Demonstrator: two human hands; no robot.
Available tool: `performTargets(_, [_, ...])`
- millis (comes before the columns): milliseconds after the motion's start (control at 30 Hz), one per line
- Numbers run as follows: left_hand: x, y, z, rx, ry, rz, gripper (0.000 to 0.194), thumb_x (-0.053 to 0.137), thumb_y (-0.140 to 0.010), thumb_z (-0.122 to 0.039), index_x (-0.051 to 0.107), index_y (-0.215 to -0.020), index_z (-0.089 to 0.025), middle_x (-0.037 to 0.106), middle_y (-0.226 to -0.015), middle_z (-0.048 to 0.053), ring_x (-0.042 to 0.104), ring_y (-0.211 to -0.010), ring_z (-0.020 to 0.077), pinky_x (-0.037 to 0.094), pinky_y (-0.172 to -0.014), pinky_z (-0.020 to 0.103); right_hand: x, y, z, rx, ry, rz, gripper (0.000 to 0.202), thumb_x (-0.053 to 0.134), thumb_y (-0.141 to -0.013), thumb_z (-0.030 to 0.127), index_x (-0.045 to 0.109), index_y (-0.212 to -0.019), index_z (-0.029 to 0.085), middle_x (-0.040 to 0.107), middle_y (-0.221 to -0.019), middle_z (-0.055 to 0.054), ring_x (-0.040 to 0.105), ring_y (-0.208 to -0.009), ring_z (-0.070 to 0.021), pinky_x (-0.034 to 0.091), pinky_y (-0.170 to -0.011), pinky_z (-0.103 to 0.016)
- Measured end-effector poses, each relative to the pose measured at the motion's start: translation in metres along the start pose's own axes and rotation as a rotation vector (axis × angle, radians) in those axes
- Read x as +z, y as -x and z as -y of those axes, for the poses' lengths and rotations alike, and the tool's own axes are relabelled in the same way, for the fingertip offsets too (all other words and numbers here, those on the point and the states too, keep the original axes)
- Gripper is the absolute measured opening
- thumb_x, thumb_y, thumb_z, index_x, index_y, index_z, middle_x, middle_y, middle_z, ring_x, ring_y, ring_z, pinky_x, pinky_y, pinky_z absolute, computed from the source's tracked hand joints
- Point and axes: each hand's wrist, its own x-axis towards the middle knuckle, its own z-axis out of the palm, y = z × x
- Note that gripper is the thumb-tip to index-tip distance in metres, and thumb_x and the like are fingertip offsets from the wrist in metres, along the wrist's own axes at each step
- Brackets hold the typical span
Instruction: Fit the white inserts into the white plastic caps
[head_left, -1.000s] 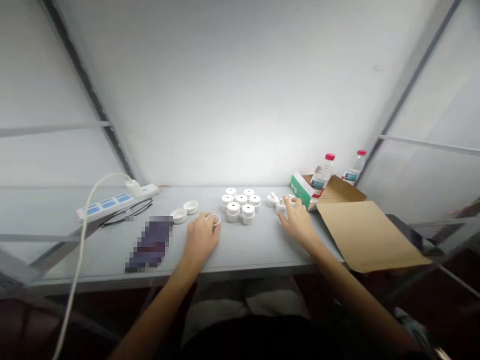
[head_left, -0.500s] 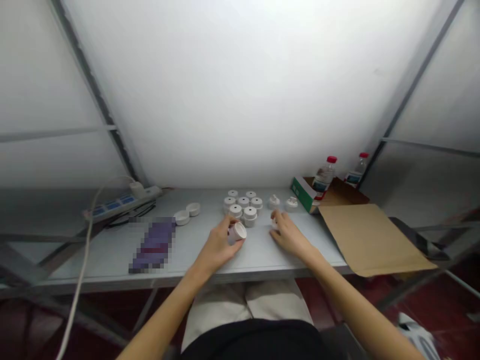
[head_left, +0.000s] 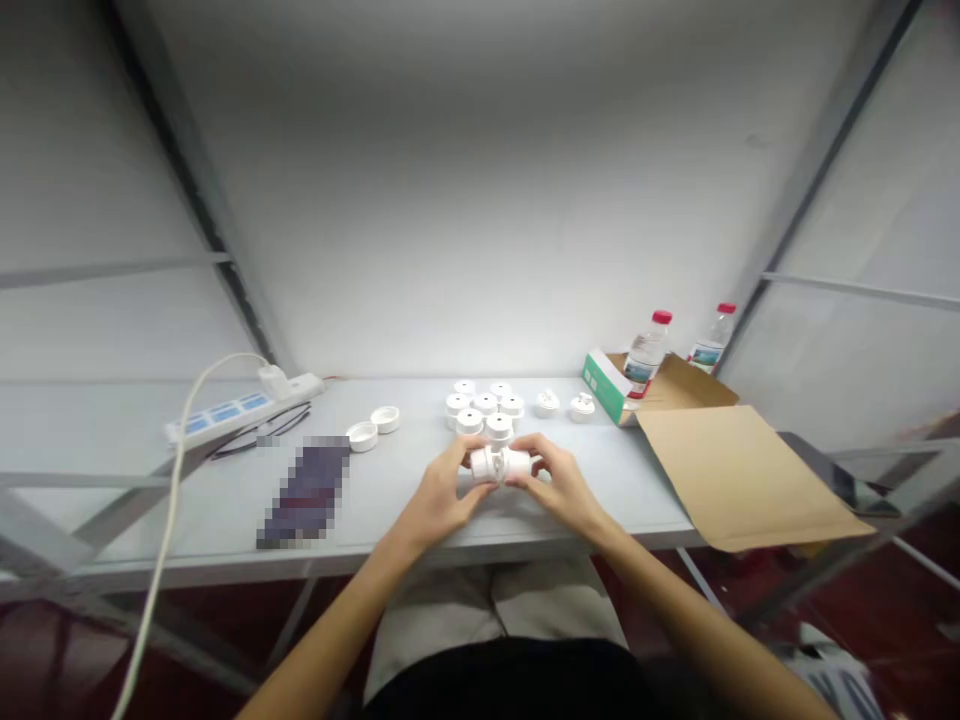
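Note:
Over the front of the table, my left hand [head_left: 441,492] grips a white plastic cup [head_left: 482,467] turned on its side. My right hand [head_left: 564,488] pinches a round white plastic part [head_left: 516,464], end to end with the cup. A narrow gap with small projections shows between the two; whether they touch I cannot tell. Just behind my hands stands a cluster of several white round pieces [head_left: 486,404] with a dark hole on top. To their right are two white pieces with raised prongs, one nearer [head_left: 547,403] and one farther right [head_left: 582,408].
Two shallow white caps [head_left: 363,437] lie left, by a blurred dark rectangle [head_left: 307,490]. A power strip [head_left: 232,408] with a white cable sits at far left. On the right, an open cardboard box [head_left: 735,475] has a water bottle [head_left: 646,355] by it; another bottle [head_left: 712,338] stands behind.
My right hand has lifted a white part off the table and moved left to meet the cup. My left hand has turned the cup's open end to the right. The wall looks darker.

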Motion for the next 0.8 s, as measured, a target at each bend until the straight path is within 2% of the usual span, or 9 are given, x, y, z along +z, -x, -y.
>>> performTargets(67, [0.0004,-0.0002,0.0012,-0.004,0.034,0.029,0.041,0.074,-0.089,-0.028,0.059,-0.126,-0.022,0.071,-0.119,0.007,0.069,-0.106,0.0244,0.057,-0.094,0.038,0.004,0.0022,-0.0015,0.072,-0.136,0.013,0.033,0.071,-0.093,0.044,0.059,-0.117,0.023,0.07,-0.101,-0.004,0.07,-0.078,-0.0195,0.054,-0.067,-0.031])
performTargets(133, [0.0008,-0.0006,0.0013,0.017,0.05,0.055,0.038,0.074,-0.089,-0.027,0.06,-0.124,-0.022,0.071,-0.116,0.007,0.07,-0.105,0.0236,0.057,-0.094,0.037,0.0049,0.0038,-0.0029,0.114,-0.232,0.056,0.036,0.074,-0.091,0.042,0.059,-0.118,0.024,0.07,-0.097,-0.003,0.07,-0.075,-0.0183,0.056,-0.067,-0.03])
performTargets(200, [0.0009,-0.0012,0.0007,0.024,0.049,0.063,0.039,0.073,-0.089,-0.026,0.061,-0.126,-0.022,0.071,-0.118,0.008,0.069,-0.106,0.0238,0.057,-0.094,0.037,0.0039,0.0049,-0.0033,0.094,-0.284,0.099,0.039,0.077,-0.088,0.04,0.06,-0.12,0.024,0.071,-0.105,-0.005,0.072,-0.086,-0.02,0.058,-0.075,-0.032])
performTargets(300, [0.0004,-0.002,-0.0004,-0.014,0.063,0.042,0.039,0.073,-0.089,-0.028,0.061,-0.126,-0.022,0.071,-0.119,0.008,0.07,-0.105,0.0244,0.058,-0.093,0.039,0.002,0.0058,-0.003,0.054,-0.333,0.153,0.041,0.074,-0.092,0.038,0.06,-0.128,0.026,0.067,-0.125,-0.009,0.07,-0.106,-0.0227,0.059,-0.089,-0.036])
performTargets(500, [-0.0002,-0.0026,-0.001,-0.026,0.133,0.044,0.045,0.074,-0.088,-0.029,0.059,-0.13,-0.022,0.07,-0.122,0.009,0.07,-0.105,0.0245,0.059,-0.094,0.04,0.0027,0.0063,-0.0071,0.038,-0.333,0.15,0.037,0.071,-0.094,0.036,0.061,-0.129,0.027,0.067,-0.127,-0.009,0.069,-0.105,-0.0236,0.059,-0.091,-0.039])
performTargets(800, [0.0001,-0.0023,-0.0009,-0.068,0.232,0.058,0.042,0.075,-0.086,-0.024,0.062,-0.126,-0.022,0.074,-0.117,0.008,0.073,-0.105,0.0248,0.058,-0.096,0.04,0.0027,0.0077,-0.0099,-0.013,-0.284,0.118,0.033,0.065,-0.092,0.021,0.061,-0.123,0.027,0.062,-0.134,-0.008,0.067,-0.114,-0.0225,0.057,-0.097,-0.039])
